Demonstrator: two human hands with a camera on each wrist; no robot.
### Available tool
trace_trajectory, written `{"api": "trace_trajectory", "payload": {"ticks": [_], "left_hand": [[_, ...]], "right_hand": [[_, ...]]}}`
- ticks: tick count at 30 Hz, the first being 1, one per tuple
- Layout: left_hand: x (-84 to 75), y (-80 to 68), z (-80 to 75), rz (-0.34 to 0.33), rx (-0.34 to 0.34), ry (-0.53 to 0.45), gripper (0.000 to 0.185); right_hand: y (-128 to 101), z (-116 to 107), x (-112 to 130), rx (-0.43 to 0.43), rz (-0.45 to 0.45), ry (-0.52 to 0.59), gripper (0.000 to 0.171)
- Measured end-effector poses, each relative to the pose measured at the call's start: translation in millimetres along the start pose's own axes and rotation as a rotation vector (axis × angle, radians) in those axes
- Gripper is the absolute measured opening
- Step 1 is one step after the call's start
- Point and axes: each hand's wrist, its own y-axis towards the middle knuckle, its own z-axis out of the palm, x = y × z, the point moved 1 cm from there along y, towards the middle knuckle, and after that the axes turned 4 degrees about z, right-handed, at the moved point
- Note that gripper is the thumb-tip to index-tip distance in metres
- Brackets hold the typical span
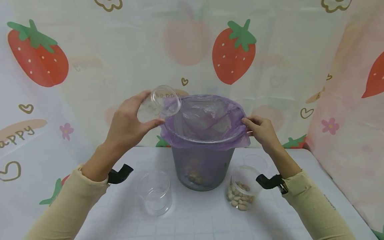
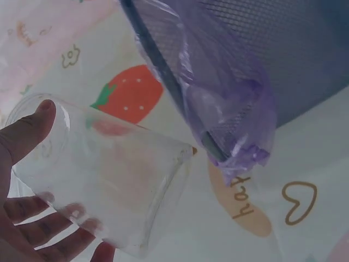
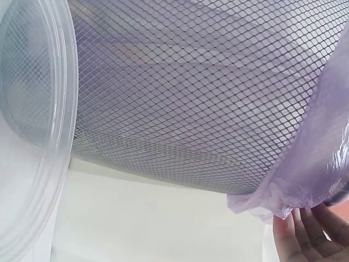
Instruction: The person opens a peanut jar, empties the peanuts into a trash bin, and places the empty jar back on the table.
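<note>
A grey mesh bin [image 1: 204, 166] lined with a purple bag [image 1: 207, 120] stands at the table's middle. My left hand [image 1: 130, 121] holds an empty clear cup [image 1: 160, 103] tilted sideways at the bin's left rim, its mouth toward the bin. In the left wrist view the cup [image 2: 109, 169] lies between thumb and fingers [image 2: 32, 128], next to the bag's folded edge [image 2: 240, 147]. My right hand [image 1: 261, 128] grips the bag at the bin's right rim; its fingertips [image 3: 311, 240] show under the purple bag [image 3: 316, 158] beside the mesh wall [image 3: 191, 93].
An empty clear cup [image 1: 155, 192] stands left of the bin on the white table [image 1: 195, 220]. A clear cup holding pistachios [image 1: 241, 190] stands to the right, with another clear cup [image 1: 255, 162] behind it. A strawberry-print curtain [image 1: 234, 53] hangs close behind.
</note>
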Motion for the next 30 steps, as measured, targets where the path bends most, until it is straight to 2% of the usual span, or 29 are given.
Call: {"api": "trace_trajectory", "payload": {"ticks": [8,15,21,30], "left_hand": [[-9.9,-6.6,-6.3,-0.110,0.013,-0.166,0.076],[-17.6,-21.6,-8.3,-0.206,0.060,-0.308,0.075],[-26.6,-37.4,-4.2,-0.186,0.049,-0.331,0.075],[-42.7,-64.4,7.5,-0.183,0.023,-0.435,0.076]], "right_hand": [[-0.6,-0.3,0.8,-0.001,-0.002,0.009,0.050],[-1.3,0.3,1.2,-0.006,-0.001,0.007,0.051],[-1.3,1.1,-0.4,-0.015,-0.009,0.011,0.050],[0.8,-4.2,-0.5,-0.035,-0.011,-0.085,0.053]]}}
